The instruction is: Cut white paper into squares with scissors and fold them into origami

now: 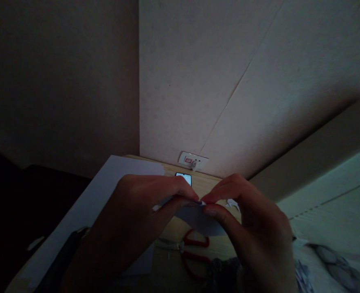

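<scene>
Both hands meet near the centre, raised over a wooden tabletop. My left hand (149, 211) pinches the left part of a piece of white paper (198, 219) between thumb and fingers. From the right, my right hand (247, 219) pinches the same paper's upper edge, its fingertips close to the left ones. The paper's lower part hangs in a curve below the fingers, and some of it is hidden behind them. Under the hands lie scissors (183, 245) with red handles, blades pointing left.
Large white paper sheets (131, 167) cover the table's left side. A lit phone (183, 178) lies at the back, below a wall socket (194, 160) with a plug in it. Small paper scraps (233, 203) lie behind my right hand. Patterned bedding (329, 264) is at the right.
</scene>
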`<state>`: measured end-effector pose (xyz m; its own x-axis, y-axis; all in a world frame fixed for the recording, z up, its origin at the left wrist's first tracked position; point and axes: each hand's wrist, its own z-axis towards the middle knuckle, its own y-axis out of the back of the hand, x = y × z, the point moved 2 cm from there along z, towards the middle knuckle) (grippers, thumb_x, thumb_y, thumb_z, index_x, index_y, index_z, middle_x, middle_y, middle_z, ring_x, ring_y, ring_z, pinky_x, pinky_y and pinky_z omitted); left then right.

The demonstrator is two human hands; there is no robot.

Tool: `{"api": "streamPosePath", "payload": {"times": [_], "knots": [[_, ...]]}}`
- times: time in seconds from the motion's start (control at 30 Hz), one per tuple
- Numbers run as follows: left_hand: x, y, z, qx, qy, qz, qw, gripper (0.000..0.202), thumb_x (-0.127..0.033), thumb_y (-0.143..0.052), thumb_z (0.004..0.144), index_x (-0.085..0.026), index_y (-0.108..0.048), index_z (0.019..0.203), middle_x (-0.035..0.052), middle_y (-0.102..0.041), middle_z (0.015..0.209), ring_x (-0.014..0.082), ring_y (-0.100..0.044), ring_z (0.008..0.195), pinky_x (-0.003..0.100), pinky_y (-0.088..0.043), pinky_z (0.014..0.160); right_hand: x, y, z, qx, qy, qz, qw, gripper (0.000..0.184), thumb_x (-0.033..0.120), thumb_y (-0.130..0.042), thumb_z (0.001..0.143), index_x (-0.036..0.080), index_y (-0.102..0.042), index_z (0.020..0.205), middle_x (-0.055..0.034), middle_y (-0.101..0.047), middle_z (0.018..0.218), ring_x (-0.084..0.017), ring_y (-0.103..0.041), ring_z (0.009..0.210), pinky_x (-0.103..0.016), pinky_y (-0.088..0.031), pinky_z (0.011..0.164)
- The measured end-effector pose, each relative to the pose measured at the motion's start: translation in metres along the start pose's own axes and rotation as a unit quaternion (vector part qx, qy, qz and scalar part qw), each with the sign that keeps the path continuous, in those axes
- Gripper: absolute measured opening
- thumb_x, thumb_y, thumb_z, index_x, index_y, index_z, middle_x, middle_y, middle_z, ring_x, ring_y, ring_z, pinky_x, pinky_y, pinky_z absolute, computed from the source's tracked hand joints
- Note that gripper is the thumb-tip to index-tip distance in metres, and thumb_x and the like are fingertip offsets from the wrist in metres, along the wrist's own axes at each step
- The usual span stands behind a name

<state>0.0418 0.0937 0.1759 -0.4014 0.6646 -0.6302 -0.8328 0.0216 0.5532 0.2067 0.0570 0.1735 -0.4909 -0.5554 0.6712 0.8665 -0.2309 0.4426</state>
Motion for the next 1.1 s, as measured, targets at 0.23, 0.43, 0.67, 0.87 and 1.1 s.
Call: {"api": "streamPosePath", "payload": {"times": [0.23,0.43,0.67,0.87,1.1], "knots": [[-0.0023,0.0015,-0.0010,-0.004,-0.002,-0.002,1.000,0.021,-0.004,-0.067,0.075,-0.024,-0.071,0.070,-0.0147,-0.073,0.064,0.0031,-0.065,0.054,0.008,-0.044,0.055,0.0005,-0.0028,-0.0020,-0.022,-0.003,-0.020,1.000,0.013,0.018,-0.064,0.087,0.023,-0.060,0.076,0.0070,-0.060,0.072,-0.009,-0.055,0.066,-0.021,-0.043,0.060],[-0.0043,0.0016,0.0007,-0.002,-0.005,-0.020,1.000,0.020,-0.004,-0.070,0.073,-0.024,-0.069,0.067,-0.0162,-0.072,0.062,0.0013,-0.061,0.049,0.007,-0.044,0.054,0.0028,-0.0047,-0.0033,-0.050,0.009,-0.052,0.997,0.014,0.015,-0.058,0.089,0.024,-0.058,0.078,0.0066,-0.058,0.073,-0.009,-0.054,0.067,-0.021,-0.042,0.060],[-0.0020,0.0000,-0.0021,-0.011,-0.022,-0.027,0.999,0.020,-0.003,-0.071,0.073,-0.023,-0.068,0.071,-0.0157,-0.072,0.065,0.0008,-0.063,0.054,0.005,-0.044,0.058,0.0037,-0.0043,-0.0038,-0.030,0.028,-0.024,0.999,0.011,0.015,-0.061,0.088,0.025,-0.061,0.084,0.0053,-0.060,0.079,-0.010,-0.056,0.074,-0.021,-0.044,0.063],[0.0008,-0.0039,-0.0035,0.018,-0.035,-0.019,0.999,0.016,-0.006,-0.068,0.079,-0.022,-0.068,0.076,-0.0118,-0.071,0.066,0.0043,-0.064,0.057,0.010,-0.043,0.055,0.0051,-0.0053,-0.0020,-0.016,0.016,-0.035,0.999,0.013,0.016,-0.061,0.088,0.024,-0.059,0.078,0.0058,-0.058,0.073,-0.010,-0.054,0.068,-0.022,-0.042,0.059],[-0.0002,-0.0024,-0.0038,0.030,-0.004,-0.017,0.999,0.015,-0.010,-0.064,0.082,-0.023,-0.068,0.075,-0.0121,-0.071,0.066,0.0044,-0.065,0.057,0.010,-0.044,0.054,0.0062,-0.0084,-0.0037,-0.054,0.026,-0.035,0.998,0.014,0.012,-0.058,0.088,0.023,-0.059,0.078,0.0045,-0.056,0.074,-0.010,-0.053,0.070,-0.024,-0.042,0.059]]}}
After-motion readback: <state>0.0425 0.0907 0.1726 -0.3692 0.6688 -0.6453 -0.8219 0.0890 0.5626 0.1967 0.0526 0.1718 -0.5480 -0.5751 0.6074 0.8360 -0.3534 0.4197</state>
